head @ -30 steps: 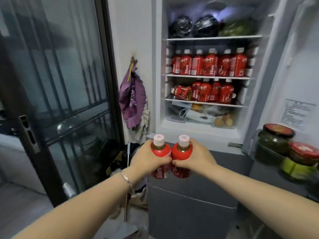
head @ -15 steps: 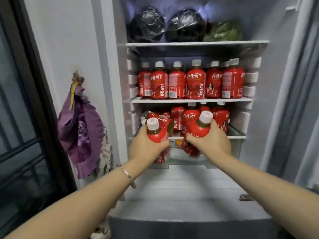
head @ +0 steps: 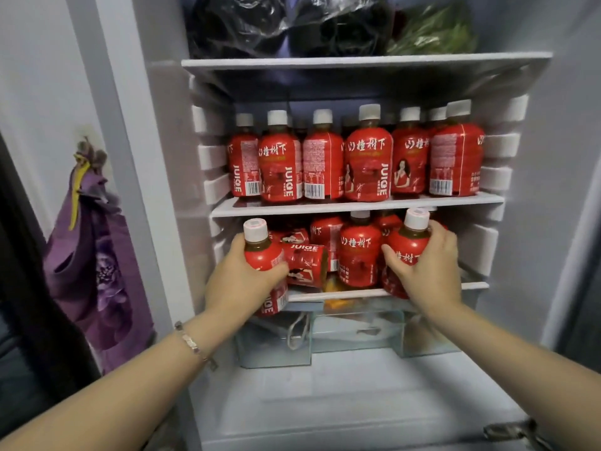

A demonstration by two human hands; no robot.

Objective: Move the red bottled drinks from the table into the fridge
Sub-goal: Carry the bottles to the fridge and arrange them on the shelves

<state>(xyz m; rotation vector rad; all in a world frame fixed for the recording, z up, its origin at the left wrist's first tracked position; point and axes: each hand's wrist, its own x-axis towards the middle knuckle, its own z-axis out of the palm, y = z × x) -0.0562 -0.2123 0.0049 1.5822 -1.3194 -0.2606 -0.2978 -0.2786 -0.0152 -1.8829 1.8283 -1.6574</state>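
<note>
My left hand [head: 239, 283] grips a red bottled drink [head: 261, 252] with a white cap, upright at the left front edge of the fridge's lower shelf [head: 338, 293]. My right hand [head: 426, 271] holds a second red bottle [head: 408, 244], tilted slightly, at the shelf's right front. Between them stand more red bottles [head: 359, 255], and one lies on its side [head: 305, 263] just right of my left hand. The shelf above [head: 357, 206] carries a full row of red bottles [head: 366, 164].
Dark plastic bags [head: 283, 24] and green vegetables [head: 435, 30] fill the top shelf. A clear crisper drawer [head: 357, 333] sits below the bottles. A purple bag [head: 94, 249] hangs on the wall at left. The fridge's open door edge [head: 579, 222] is at right.
I have stepped closer to the fridge. Both hands have carried their bottles forward and up, from in front of the fridge to the front edge of the lower shelf.
</note>
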